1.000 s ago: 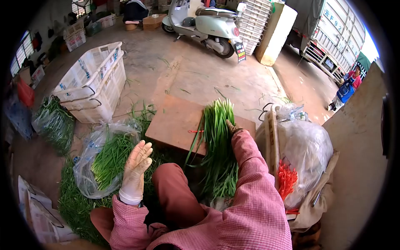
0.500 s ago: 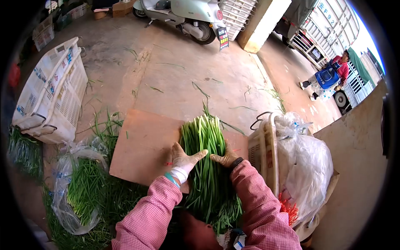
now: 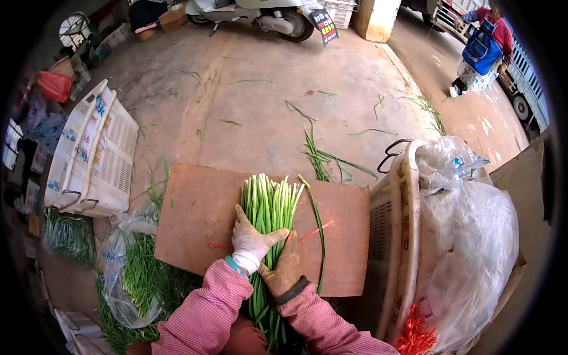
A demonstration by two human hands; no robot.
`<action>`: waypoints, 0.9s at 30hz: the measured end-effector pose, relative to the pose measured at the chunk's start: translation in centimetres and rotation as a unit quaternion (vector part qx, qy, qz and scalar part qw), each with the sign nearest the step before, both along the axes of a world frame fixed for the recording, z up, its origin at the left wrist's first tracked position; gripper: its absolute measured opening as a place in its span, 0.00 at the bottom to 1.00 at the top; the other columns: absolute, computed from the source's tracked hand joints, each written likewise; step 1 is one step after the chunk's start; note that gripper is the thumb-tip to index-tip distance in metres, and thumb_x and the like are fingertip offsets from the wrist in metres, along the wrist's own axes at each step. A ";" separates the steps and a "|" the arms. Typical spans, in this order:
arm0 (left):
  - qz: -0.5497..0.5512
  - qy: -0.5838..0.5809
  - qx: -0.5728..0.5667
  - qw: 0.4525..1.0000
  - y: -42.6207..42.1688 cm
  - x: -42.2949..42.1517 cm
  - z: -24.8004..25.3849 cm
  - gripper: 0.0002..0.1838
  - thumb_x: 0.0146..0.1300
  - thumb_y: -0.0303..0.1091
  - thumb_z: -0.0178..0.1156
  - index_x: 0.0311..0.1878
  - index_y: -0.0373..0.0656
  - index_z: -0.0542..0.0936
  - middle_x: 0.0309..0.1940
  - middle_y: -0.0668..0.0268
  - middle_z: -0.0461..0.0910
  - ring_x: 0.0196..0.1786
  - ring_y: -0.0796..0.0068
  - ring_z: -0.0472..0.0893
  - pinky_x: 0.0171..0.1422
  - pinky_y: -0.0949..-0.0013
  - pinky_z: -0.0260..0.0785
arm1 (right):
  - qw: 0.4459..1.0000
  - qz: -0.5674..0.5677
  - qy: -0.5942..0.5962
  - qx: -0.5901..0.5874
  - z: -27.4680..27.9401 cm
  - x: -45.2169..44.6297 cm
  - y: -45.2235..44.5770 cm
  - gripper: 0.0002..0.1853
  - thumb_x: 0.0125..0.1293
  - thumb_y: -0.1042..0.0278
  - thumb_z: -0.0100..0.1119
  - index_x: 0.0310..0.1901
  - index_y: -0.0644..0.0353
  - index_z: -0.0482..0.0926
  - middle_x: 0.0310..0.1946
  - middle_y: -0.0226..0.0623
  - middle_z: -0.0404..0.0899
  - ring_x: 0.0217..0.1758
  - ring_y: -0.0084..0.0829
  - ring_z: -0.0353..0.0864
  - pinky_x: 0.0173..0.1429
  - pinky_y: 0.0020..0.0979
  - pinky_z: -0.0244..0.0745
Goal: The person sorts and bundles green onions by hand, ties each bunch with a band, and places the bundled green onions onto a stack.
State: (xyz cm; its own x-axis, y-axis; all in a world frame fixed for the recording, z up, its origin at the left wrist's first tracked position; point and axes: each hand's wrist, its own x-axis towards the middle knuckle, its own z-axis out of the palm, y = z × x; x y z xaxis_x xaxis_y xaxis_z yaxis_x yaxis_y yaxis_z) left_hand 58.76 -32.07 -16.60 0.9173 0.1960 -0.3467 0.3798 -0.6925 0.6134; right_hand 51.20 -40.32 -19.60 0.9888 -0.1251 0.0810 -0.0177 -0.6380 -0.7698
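Observation:
A bundle of long green stalks lies on a brown board, its pale cut ends pointing away from me and its leaves hanging over the near edge. My left hand, gloved, is wrapped round the bundle's left side. Against its right side, slightly lower, my right hand, also gloved, grips the stalks. The two thumbs cross near the middle. Red ties show on the board either side of the bundle. One loose stalk lies to the right.
White crates stand at left, above plastic bags of greens. At right is a crate with clear plastic and red ties. A scooter stands behind; a person with a blue bag is at upper right.
Both hands have closed in around the bundle, drawing it narrower and slightly left. A loose stalk now lies apart from it. The person outside appears nearer.

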 end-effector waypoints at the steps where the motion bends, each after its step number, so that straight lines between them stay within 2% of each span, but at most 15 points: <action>1: -0.001 0.002 0.005 1.000 0.0 -0.3 -0.4 0.67 0.28 0.54 0.72 0.64 0.33 0.39 0.58 0.42 0.56 0.60 0.49 0.59 0.64 0.60 0.53 | 0.999 0.001 -0.028 -0.025 -0.3 -0.4 -0.1 0.57 0.44 0.45 0.63 0.61 0.75 0.36 0.55 0.68 0.55 0.52 0.58 0.65 0.53 0.41 0.64; 2: -0.002 -0.030 0.006 1.000 -0.2 -0.8 -0.7 0.67 0.28 0.54 0.72 0.64 0.33 0.39 0.58 0.42 0.56 0.60 0.49 0.60 0.63 0.59 0.53 | 0.999 0.012 -0.027 -0.011 -0.7 -0.4 -0.4 0.58 0.45 0.43 0.61 0.61 0.75 0.35 0.58 0.68 0.49 0.54 0.60 0.62 0.57 0.42 0.61; 5: -0.010 -0.059 0.022 0.998 -0.7 -1.1 -0.7 0.66 0.29 0.53 0.72 0.64 0.32 0.38 0.57 0.42 0.57 0.59 0.47 0.60 0.63 0.58 0.52 | 0.998 0.050 0.033 -0.014 -0.1 -0.2 -1.1 0.59 0.45 0.41 0.60 0.61 0.76 0.33 0.58 0.69 0.48 0.55 0.60 0.61 0.57 0.42 0.60; 7: -0.008 -0.071 0.031 0.997 -0.6 -0.9 -0.9 0.66 0.30 0.52 0.72 0.64 0.32 0.38 0.57 0.42 0.57 0.58 0.47 0.60 0.63 0.57 0.52 | 0.998 0.051 -0.012 0.028 -0.1 0.0 -3.1 0.51 0.50 0.46 0.59 0.62 0.72 0.40 0.57 0.68 0.52 0.54 0.60 0.62 0.56 0.41 0.62; 9: -0.001 -0.065 0.024 0.998 -0.6 -0.9 -1.0 0.64 0.31 0.52 0.71 0.64 0.32 0.39 0.56 0.41 0.57 0.58 0.47 0.60 0.63 0.57 0.52 | 0.996 0.065 -0.038 0.043 1.1 1.3 -6.8 0.36 0.55 0.56 0.57 0.60 0.67 0.55 0.53 0.63 0.61 0.51 0.55 0.67 0.52 0.37 0.66; 11: -0.003 -0.092 0.024 0.995 -0.7 -0.9 -1.1 0.64 0.32 0.52 0.71 0.64 0.31 0.41 0.56 0.41 0.58 0.57 0.47 0.60 0.62 0.57 0.52 | 0.993 -0.095 0.060 0.040 2.7 4.6 -8.6 0.23 0.54 0.58 0.56 0.50 0.61 0.69 0.42 0.50 0.73 0.42 0.50 0.74 0.43 0.39 0.72; 13: -0.008 -0.095 0.020 0.995 -0.7 -0.8 -1.1 0.63 0.32 0.52 0.71 0.63 0.31 0.41 0.55 0.40 0.58 0.57 0.47 0.60 0.62 0.57 0.52 | 0.977 -0.106 0.076 -0.170 1.5 7.2 -9.2 0.16 0.55 0.61 0.55 0.42 0.60 0.72 0.37 0.48 0.74 0.41 0.46 0.75 0.41 0.40 0.72; 15: 0.002 -0.083 0.021 0.996 -0.8 -0.8 -1.0 0.63 0.32 0.52 0.71 0.63 0.31 0.41 0.56 0.41 0.58 0.58 0.48 0.60 0.63 0.57 0.52 | 0.961 -0.082 0.130 -0.229 -0.3 8.9 -8.9 0.11 0.55 0.62 0.54 0.36 0.60 0.74 0.35 0.47 0.74 0.40 0.42 0.76 0.40 0.39 0.72; 19: 0.007 -0.039 0.032 0.999 -1.0 -0.4 -0.5 0.63 0.33 0.52 0.70 0.64 0.33 0.40 0.57 0.43 0.57 0.59 0.49 0.58 0.63 0.58 0.51 | 0.977 -0.126 0.013 -0.170 -1.0 7.3 -11.4 0.05 0.54 0.67 0.53 0.30 0.58 0.73 0.25 0.48 0.74 0.30 0.48 0.74 0.33 0.44 0.69; 21: 0.007 -0.024 0.036 0.999 -1.0 -0.4 -0.4 0.63 0.34 0.54 0.70 0.64 0.34 0.39 0.58 0.45 0.56 0.60 0.51 0.57 0.64 0.59 0.50 | 0.969 -0.147 0.018 -0.196 1.8 2.7 -13.1 0.06 0.55 0.68 0.50 0.26 0.60 0.70 0.20 0.47 0.72 0.26 0.49 0.74 0.29 0.45 0.68; 22: 0.012 -0.007 0.041 0.999 -1.2 -0.4 0.1 0.63 0.34 0.54 0.69 0.65 0.36 0.38 0.59 0.47 0.56 0.61 0.52 0.56 0.66 0.58 0.47 | 0.959 -0.118 0.117 -0.229 2.7 -0.4 -14.0 0.05 0.55 0.68 0.50 0.26 0.59 0.70 0.22 0.47 0.74 0.27 0.49 0.75 0.28 0.43 0.69; 23: 0.020 0.016 0.040 0.999 -1.3 -0.5 0.7 0.64 0.34 0.55 0.69 0.65 0.36 0.38 0.59 0.47 0.55 0.61 0.53 0.56 0.66 0.57 0.46 | 0.905 -0.047 0.321 -0.274 2.4 -2.8 -14.6 0.06 0.56 0.68 0.49 0.31 0.59 0.74 0.27 0.47 0.76 0.31 0.48 0.76 0.32 0.41 0.71; 24: 0.021 0.022 0.043 0.999 -1.3 -0.5 1.0 0.64 0.33 0.56 0.69 0.65 0.37 0.37 0.59 0.47 0.55 0.61 0.53 0.56 0.66 0.57 0.46 | 0.891 0.013 0.359 -0.278 -1.0 -6.6 -15.4 0.11 0.55 0.65 0.52 0.37 0.60 0.74 0.30 0.49 0.76 0.34 0.48 0.76 0.35 0.40 0.72; 26: 0.022 0.024 0.047 0.998 -1.2 -0.4 0.9 0.66 0.32 0.57 0.69 0.65 0.38 0.36 0.60 0.49 0.54 0.60 0.54 0.57 0.66 0.57 0.45 | 0.902 0.067 0.327 -0.274 1.6 -7.0 -14.2 0.25 0.53 0.57 0.57 0.49 0.63 0.68 0.39 0.52 0.74 0.42 0.47 0.75 0.44 0.40 0.71; 27: 0.028 0.021 0.042 0.998 -1.3 -0.6 1.1 0.66 0.32 0.58 0.69 0.65 0.39 0.36 0.61 0.51 0.53 0.61 0.55 0.57 0.66 0.57 0.44 | 0.928 0.062 0.263 -0.257 7.1 -4.8 -11.3 0.33 0.52 0.53 0.59 0.55 0.66 0.63 0.45 0.53 0.72 0.47 0.46 0.74 0.50 0.40 0.70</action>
